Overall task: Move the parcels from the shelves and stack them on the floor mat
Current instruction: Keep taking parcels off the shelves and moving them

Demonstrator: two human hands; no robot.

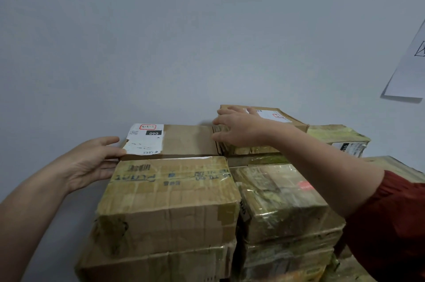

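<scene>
A flat brown parcel (188, 141) with a white label marked 060 lies at the back against the wall, on top of stacked cartons. My left hand (92, 162) touches its left end, fingers straight, thumb by the label corner. My right hand (239, 129) reaches over to its right end, fingers spread and resting on the taped parcel (250, 150) beside it. A large taped carton (170, 201) sits in front of the flat parcel. The shelf and the floor mat are out of view.
More taped parcels (282, 203) are stacked at the right, with a small labelled box (271, 114) and a yellow-taped one (338, 135) behind them. A grey wall rises right behind the stack. A white sheet (409, 70) hangs at the right edge.
</scene>
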